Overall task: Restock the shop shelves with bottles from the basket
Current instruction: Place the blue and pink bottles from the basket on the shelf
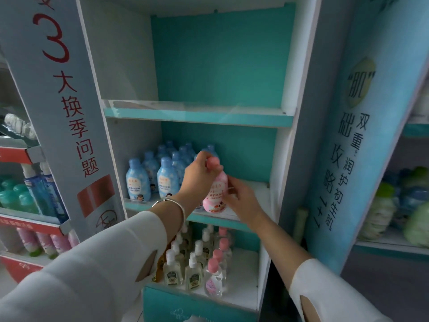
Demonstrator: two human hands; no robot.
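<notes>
A pink bottle (215,194) with a pink cap stands upright at the front of the middle shelf (253,194) of a teal and white display stand. My left hand (199,175) grips its neck just under the cap. My right hand (241,196) touches the bottle's right side lower down, fingers partly curled against it. Several blue bottles (167,177) of the same shape fill the left part of that shelf, right beside the pink one. The basket is out of view.
The upper shelf (197,112) holds nothing. The lower shelf carries several clear pump bottles (192,268) and pink-capped clear bottles (214,275). Printed side panels (69,112) flank the stand. Neighbouring racks hold toothpaste and bottles (34,194) at left, green and white packs (399,205) at right.
</notes>
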